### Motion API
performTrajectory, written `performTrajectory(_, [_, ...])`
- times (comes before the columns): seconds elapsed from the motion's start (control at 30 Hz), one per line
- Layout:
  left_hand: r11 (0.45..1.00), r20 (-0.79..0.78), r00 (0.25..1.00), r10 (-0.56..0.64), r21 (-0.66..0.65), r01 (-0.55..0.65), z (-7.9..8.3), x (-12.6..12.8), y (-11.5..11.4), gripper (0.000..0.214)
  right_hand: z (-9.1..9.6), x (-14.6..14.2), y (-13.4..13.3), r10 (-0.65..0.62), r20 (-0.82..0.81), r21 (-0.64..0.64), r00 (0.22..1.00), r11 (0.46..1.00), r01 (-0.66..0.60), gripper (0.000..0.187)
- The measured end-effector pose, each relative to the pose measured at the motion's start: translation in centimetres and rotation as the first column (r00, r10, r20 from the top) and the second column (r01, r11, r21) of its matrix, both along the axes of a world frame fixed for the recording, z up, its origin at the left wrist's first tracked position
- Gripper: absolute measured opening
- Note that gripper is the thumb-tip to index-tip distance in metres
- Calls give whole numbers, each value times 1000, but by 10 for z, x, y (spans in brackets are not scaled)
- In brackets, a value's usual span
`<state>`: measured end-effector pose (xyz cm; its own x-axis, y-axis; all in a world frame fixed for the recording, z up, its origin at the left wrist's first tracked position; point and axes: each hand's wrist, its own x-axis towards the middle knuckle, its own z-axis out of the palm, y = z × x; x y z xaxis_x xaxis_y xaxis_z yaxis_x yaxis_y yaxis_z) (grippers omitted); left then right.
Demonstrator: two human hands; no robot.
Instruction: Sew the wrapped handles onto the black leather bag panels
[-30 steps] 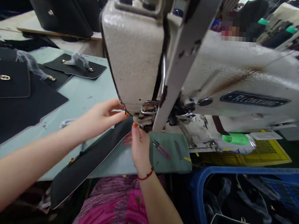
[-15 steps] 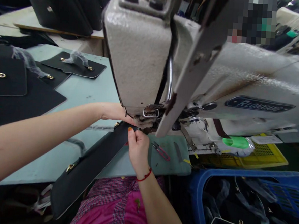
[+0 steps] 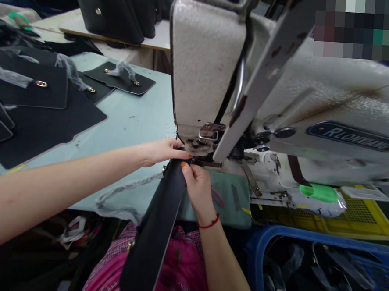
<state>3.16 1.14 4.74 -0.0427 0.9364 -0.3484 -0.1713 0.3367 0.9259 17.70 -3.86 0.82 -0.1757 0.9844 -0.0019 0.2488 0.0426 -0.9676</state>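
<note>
While my right hand (image 3: 198,187) pinches the top end of the black strip (image 3: 156,231) between thumb and curled fingers, my left hand (image 3: 163,150), at ten o'clock of it, lies nearly flat. Its fingertips touch the same end without closing on it. Both meet right under the head of the sewing machine (image 3: 206,67), I judge so that the end stays level and lined up at the foot. The rest of the strip hangs off the table (image 3: 130,119) edge toward six o'clock, over my lap.

At three o'clock of the right hand a green pad (image 3: 235,200) carries red snips (image 3: 217,197), half hidden by my hand. Crumpled plastic wrap (image 3: 122,193) lies at eight o'clock. Black panels (image 3: 47,123) with gold fittings lie at ten o'clock, well apart; a blue basket (image 3: 294,239) sits at four o'clock. The machine head blocks my view of the needle.
</note>
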Motion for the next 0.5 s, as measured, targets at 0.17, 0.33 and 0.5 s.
performTrajectory(0.17, [976, -41, 975, -218, 20, 219, -5, -1, -7, 33, 6, 14, 5, 91, 17, -70, 996, 994, -89, 45])
performTrajectory(0.33, [939, -149, 935, -322, 74, 335, -12, -8, -5, 34, 8, 18, 1, 117, 16, -116, 993, 987, -115, 46])
performTrajectory(0.5, [928, -320, 915, -247, 195, 319, -40, -42, 6, 30, 8, 22, -7, 150, 24, -136, 988, 980, -145, 46])
